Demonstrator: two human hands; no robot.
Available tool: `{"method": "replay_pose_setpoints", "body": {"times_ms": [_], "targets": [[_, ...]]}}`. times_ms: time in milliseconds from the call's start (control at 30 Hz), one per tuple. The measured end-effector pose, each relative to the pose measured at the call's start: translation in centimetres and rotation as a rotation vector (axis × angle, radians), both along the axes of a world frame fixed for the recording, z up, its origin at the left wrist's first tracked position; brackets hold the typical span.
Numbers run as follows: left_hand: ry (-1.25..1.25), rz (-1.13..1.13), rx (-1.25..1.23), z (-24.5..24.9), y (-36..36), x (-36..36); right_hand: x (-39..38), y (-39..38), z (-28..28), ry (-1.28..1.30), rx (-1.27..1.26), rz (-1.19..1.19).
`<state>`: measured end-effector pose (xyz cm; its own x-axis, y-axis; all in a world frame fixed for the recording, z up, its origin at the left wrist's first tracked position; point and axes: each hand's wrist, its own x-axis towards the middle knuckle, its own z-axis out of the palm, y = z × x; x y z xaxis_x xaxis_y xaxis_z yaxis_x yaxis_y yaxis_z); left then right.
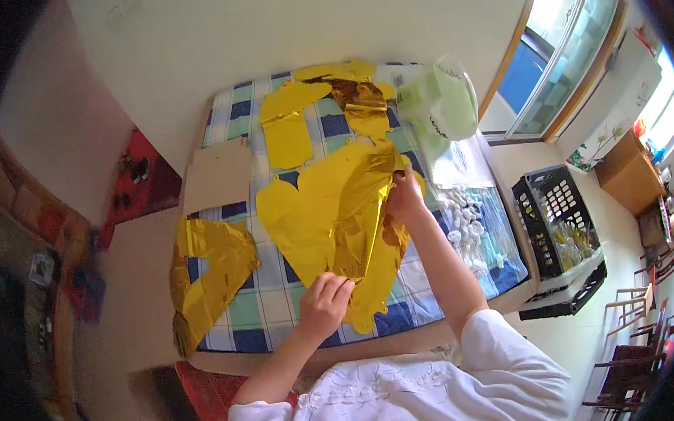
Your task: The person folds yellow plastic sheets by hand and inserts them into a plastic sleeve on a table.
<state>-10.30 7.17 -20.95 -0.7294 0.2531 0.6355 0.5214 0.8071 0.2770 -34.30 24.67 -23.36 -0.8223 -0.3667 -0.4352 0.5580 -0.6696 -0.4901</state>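
A gold foil sheet [364, 209] is stretched between my two hands above a checked cloth [239, 311]. My left hand [326, 302] pinches its lower end near the table's front edge. At its upper right end, my right hand [405, 195] has its fingers closed on the foil. Beneath it lies a large flat gold foil piece [296, 228], partly covered. More gold foil pieces [287, 137] lie farther back, and another [217, 251] with a crumpled edge rests at the left.
Beige cardboard [217, 175] lies at the left. A pale green plastic bag [449, 102] and small white items [466, 223] are at the right. Black crates [559, 229] stand on the floor to the right, with chairs [638, 347] farther off.
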Motion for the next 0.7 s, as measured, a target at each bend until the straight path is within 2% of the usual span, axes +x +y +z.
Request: {"method": "replay_pose_setpoints", "body": {"times_ms": [100, 167, 200, 233, 267, 333, 400, 467, 567, 667, 700], "targets": [[-0.046, 0.064, 0.106, -0.4, 0.6, 1.1, 1.1, 0.1, 1.4, 0.204, -0.104, 0.047], [-0.146, 0.149, 0.2, 0.4, 0.9, 1.5, 0.1, 0.0, -0.1, 0.257, 0.384, 0.046], [-0.052, 0.109, 0.158, 0.8, 0.9, 1.4, -1.3, 0.0, -1.6, 0.281, 0.628, 0.047], [0.042, 0.07, 0.116, 1.2, 0.6, 1.3, -4.6, 0.3, -4.8, 0.257, 0.659, 0.128], [0.138, 0.033, 0.074, 1.7, 0.4, 1.3, -3.5, -0.2, -3.0, 0.289, 0.612, 0.064], [0.155, -0.017, 0.003, 2.2, 0.3, 1.6, 0.1, -2.9, 4.1, 0.359, 0.515, -0.061], [0.154, -0.052, -0.018, 1.7, 0.5, 2.1, -0.5, -4.2, 4.5, 0.378, 0.386, -0.079], [0.082, -0.07, -0.053, -0.4, 0.4, 2.8, -2.2, -4.4, 2.6, 0.378, 0.306, -0.018], [-0.036, -0.085, -0.063, -3.6, 0.3, 3.4, -5.5, -4.1, -2.6, 0.307, 0.622, 0.036], [-0.076, -0.092, -0.074, -5.3, 0.3, 3.6, -5.0, -4.8, -4.9, 0.574, 0.623, -0.236], [-0.076, -0.097, -0.08, -5.5, 0.2, 3.5, -6.3, -4.4, -6.1, 0.499, 0.94, -0.196]]}}
